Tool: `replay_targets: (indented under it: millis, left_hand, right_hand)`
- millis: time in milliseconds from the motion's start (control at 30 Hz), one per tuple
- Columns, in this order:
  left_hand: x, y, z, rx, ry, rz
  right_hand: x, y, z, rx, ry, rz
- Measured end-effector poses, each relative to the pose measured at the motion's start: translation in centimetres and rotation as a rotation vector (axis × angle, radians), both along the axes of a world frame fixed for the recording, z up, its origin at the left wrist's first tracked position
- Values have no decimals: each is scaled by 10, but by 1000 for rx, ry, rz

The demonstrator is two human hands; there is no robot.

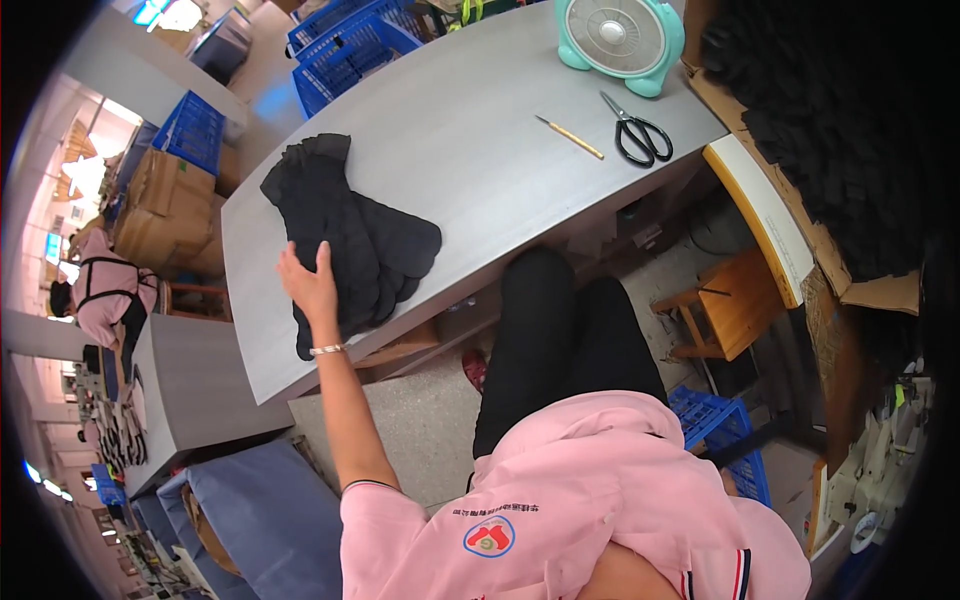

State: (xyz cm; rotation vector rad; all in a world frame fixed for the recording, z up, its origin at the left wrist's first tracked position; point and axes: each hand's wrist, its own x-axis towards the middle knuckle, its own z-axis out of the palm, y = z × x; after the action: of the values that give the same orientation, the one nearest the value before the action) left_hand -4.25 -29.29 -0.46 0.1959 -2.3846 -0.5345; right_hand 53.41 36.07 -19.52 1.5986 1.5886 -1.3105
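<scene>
A fanned pile of black, sock-shaped fabric pieces lies at the left end of the grey table. My left hand rests on the near left side of this pile, thumb and fingers apart, gripping nothing. A light bracelet circles that wrist. Far to the right on the same table are black-handled scissors, blades apart. Beside them lies a thin pointed tool with a yellow wooden handle. My right hand is out of sight; its arm goes off toward the lower right.
A turquoise fan stands at the table's far right. A cardboard box heaped with black pieces is on the right, above a wooden stool. Blue crates stand behind the table. Another person in pink is at far left.
</scene>
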Motion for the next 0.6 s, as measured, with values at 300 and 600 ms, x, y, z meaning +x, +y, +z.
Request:
replay_targets:
  millis: [300,600]
  left_hand:
    - [-15,-27,19,-51,-425,41]
    - [-35,5,57,132,-810,-138]
  right_hand:
    - [-28,-11,-33,69,-76,100]
    - [-176,-10,-28,184,409,475]
